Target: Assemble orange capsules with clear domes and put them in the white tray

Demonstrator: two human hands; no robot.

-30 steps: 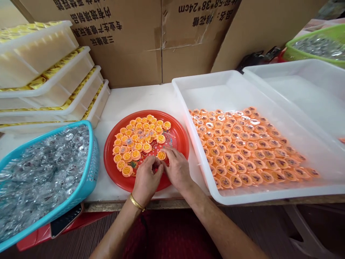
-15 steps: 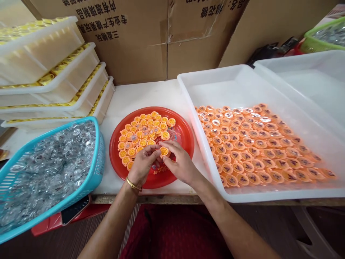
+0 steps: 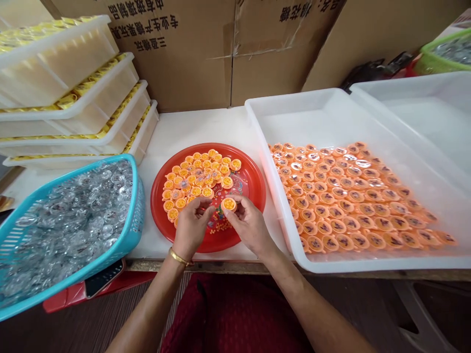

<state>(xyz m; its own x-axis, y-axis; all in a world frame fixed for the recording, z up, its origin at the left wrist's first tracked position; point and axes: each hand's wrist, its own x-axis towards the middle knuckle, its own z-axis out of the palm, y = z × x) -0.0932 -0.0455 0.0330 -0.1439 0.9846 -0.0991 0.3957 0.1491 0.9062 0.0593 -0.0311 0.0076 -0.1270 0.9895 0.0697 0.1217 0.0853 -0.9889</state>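
My right hand (image 3: pixel 250 223) pinches a small orange toy cup (image 3: pixel 228 204), filled with yellow bits, between thumb and fingers over the right part of a red round tray (image 3: pixel 253 191). To its left, my left hand (image 3: pixel 192 223) is half curled, with a gap between thumb and forefinger and nothing visible in it. It is apart from the held cup and covers the tray's lower left part. Several more filled orange cups (image 3: pixel 196 179) lie grouped on the tray's left side. Loose yellow bits (image 3: pixel 221 227) are scattered near its front.
A blue basket (image 3: pixel 138 196) of clear plastic lids stands at the left, before stacked white trays (image 3: pixel 121 117) of yellow pieces. On the right, a white bin (image 3: pixel 272 196) holds rows of lidded orange cups (image 3: pixel 336 196). Cardboard boxes (image 3: pixel 191 73) stand behind.
My hands have moved apart. The orange cup, between both hands before, is now held by my right hand alone, slightly to the right. The view has shifted a little.
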